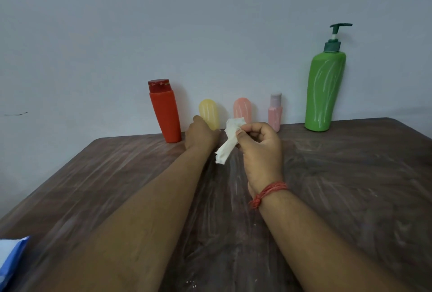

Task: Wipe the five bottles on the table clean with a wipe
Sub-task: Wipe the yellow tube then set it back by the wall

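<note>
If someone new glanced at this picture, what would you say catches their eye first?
Probably the tall green pump bottle, standing at the far right of the row along the wall, and the red bottle at the row's left end. Next come the two forearms reaching across the dark table: the right hand pinches a crumpled white wipe, while the left hand reaches to the small yellow bottle.

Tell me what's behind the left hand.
The yellow bottle stands behind the left hand; its rounded top shows, but its base is covered, so whether the hand grips it cannot be told.
</note>
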A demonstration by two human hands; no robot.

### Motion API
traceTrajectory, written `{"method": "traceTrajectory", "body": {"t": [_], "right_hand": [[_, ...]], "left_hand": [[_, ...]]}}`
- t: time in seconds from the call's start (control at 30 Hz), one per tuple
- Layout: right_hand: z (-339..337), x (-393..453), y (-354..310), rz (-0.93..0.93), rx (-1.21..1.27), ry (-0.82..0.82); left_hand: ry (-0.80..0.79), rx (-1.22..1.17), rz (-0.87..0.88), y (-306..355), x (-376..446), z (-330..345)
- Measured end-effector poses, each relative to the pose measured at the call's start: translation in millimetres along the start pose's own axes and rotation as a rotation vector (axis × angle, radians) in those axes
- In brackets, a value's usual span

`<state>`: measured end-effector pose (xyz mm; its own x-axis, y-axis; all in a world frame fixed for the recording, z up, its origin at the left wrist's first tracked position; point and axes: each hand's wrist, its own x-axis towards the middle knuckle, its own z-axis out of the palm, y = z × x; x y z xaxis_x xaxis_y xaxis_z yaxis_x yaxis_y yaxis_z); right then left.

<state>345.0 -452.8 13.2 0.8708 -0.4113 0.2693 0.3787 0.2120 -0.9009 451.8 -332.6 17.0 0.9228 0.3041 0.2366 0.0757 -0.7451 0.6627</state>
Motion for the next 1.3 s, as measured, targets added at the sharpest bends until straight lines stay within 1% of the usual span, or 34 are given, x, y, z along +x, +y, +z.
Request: {"method": "traceTrajectory", "body": {"t": [0.1,0.2,0.27,0.37,0.47,0.6,0.67,0.87,0.97,1.2,1.3], "right_hand": [[2.2,-5.7,-0.9,0.013,0.015,-0.018],[7.4,-12.9,-7.8,-0.015,-0.01,-0.047],[10.2,-17.9,-16.7,-0.045,-0.009,-0.06],[13.2,-33.2,-31.7,-0.084,0.018,-0.093],[11.1,-53.7,-41.3,-0.101,-0.061,-0.179],[-10.9,-87.9,-51.5,-0.089,-0.12,-0.355],[-25.6,-101.8,-55.1,-0.112,-0.13,-0.414],[-54.9,-122.7,-62.6,-0.373,-0.443,-0.417],[-56.4,-126.1,-62.2,-0.505,-0.592,-0.447],[-45.4,-133.3,-60.3,-0.432,-0.593,-0.418],[-47.4,-128.3,-63.1,-0.503,-0.695,-0.377]], "left_hand": [[-0.018,-0.07,0.119,-2.6,-24.3,-14.5],[-0.04,-0.172,0.189,-9.8,-60.4,-42.1],[-0.072,-0.229,0.187,-19.6,-86.8,-61.7],[-0.145,-0.355,0.138,-36.9,-125.2,-88.8],[-0.21,-0.461,0.082,-47.9,-159.3,-110.9],[-0.256,-0.441,0.105,-53.3,-197.9,-128.1],[-0.258,-0.432,0.108,-51.2,-214.1,-130.8],[-0.22,-0.331,0.239,-49.2,-246.4,-124.5],[-0.197,-0.257,0.288,-53.5,-250.9,-120.9],[-0.242,-0.31,0.288,-57.6,-249.3,-127.5],[-0.263,-0.34,0.31,-56.8,-249.6,-124.0]]}}
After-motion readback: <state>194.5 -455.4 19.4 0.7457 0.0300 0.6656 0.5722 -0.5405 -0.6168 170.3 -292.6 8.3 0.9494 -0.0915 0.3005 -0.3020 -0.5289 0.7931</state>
